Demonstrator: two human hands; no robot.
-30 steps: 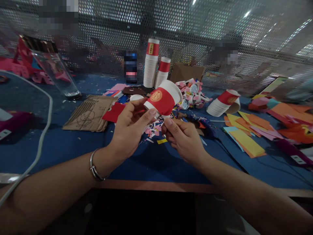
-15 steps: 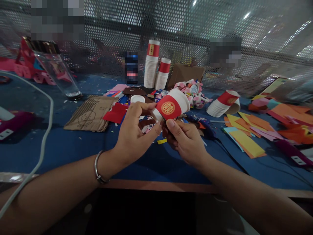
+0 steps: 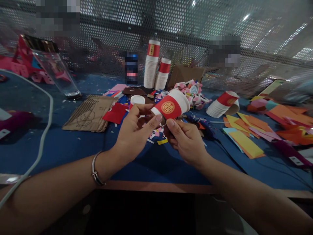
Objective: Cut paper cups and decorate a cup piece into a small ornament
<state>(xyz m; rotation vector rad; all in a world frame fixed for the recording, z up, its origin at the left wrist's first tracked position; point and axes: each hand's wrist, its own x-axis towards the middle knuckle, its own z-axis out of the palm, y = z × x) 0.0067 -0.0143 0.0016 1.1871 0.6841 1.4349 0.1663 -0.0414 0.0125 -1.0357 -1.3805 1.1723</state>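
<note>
A white paper cup (image 3: 171, 106) with a red band and a round gold emblem is held tilted in the air, its mouth toward the upper right. My left hand (image 3: 133, 133) grips the base end between thumb and fingers. On the cup's lower side, my right hand (image 3: 187, 140) pinches with the thumb on top and the fingers curled under. Whether those curled fingers also hold something small is hidden. Behind the left fingers stands another white-topped paper cup (image 3: 137, 100), partly covered. Paper scraps (image 3: 157, 133) lie on the table beneath my hands.
Tall cup stacks (image 3: 151, 70) stand at the back before a perforated metal screen (image 3: 107, 39). A lying cup stack (image 3: 220, 106) and coloured paper (image 3: 246, 140) are at right. Flattened brown cardboard (image 3: 86, 114), a glass jar (image 3: 57, 70) and a white cable (image 3: 46, 130) are left.
My left thumb has shifted up along the cup's base end, and the left wrist has moved slightly left. The cup and my right hand stay almost in place.
</note>
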